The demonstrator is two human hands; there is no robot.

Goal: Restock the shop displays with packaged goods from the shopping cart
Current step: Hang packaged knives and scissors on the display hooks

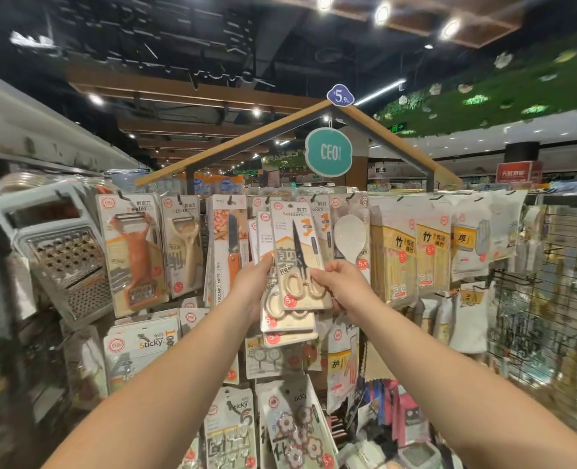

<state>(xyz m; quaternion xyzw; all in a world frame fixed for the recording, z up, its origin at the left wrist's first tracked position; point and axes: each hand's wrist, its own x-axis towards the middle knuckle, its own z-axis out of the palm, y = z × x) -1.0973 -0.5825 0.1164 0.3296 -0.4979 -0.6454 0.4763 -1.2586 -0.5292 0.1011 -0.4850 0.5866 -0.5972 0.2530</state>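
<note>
Now, step: hang scissors pack [298,255] on its peg, rack's [517,292] top edge.
Left hand [253,286]: gripping pack stack.
Right hand [339,282]: pinching front pack; level its hole first.

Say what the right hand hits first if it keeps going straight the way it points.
The right hand points up and left into the rack. It already pinches the front scissors pack, so that pack comes first; directly behind it hang more scissors packs. How far back those sit is unclear from this single view.

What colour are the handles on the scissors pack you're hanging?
Cream handles, dark blades, on the scissors pack held by the left hand and right hand; head view.
</note>
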